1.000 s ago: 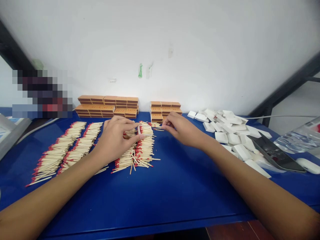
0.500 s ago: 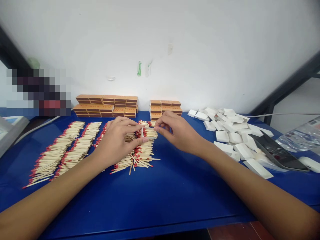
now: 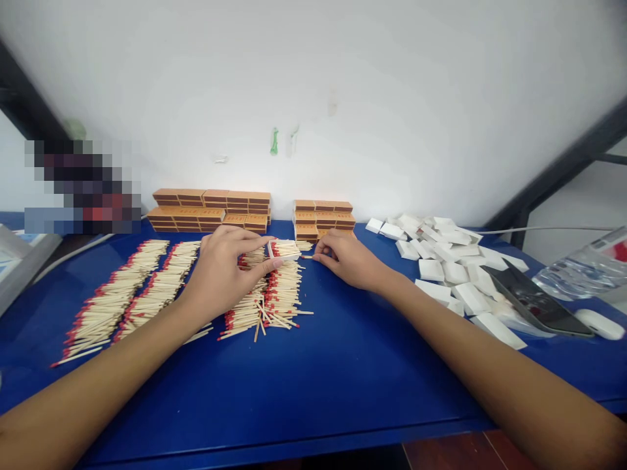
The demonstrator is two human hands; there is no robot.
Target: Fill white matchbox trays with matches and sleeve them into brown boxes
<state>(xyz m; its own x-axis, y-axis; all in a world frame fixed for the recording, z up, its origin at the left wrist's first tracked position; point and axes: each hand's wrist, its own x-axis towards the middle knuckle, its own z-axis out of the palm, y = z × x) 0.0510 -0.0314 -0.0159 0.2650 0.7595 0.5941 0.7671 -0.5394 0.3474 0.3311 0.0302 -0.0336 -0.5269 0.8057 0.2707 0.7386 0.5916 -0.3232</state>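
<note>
My left hand [image 3: 223, 271] is closed on a small white matchbox tray [image 3: 284, 250] filled with red-tipped matches, held just above a loose heap of matches [image 3: 267, 300]. My right hand [image 3: 347, 260] rests low on the blue table [image 3: 313, 378] just right of the tray. Its fingertips pinch a single match [image 3: 306, 257] lying by the tray's end.
Long rows of matches [image 3: 132, 290] lie at the left. Orange matchbox sleeves are stacked against the wall in two groups [image 3: 210, 210] [image 3: 323, 219]. A pile of white empty trays [image 3: 448, 258] sits at the right, beside a dark phone [image 3: 536, 300], a white mouse [image 3: 600, 323] and clear plastic packaging [image 3: 582, 267].
My right hand came from the far stack to the tray's end, then dropped to the table beside it. My left hand kept the filled tray nearly still.
</note>
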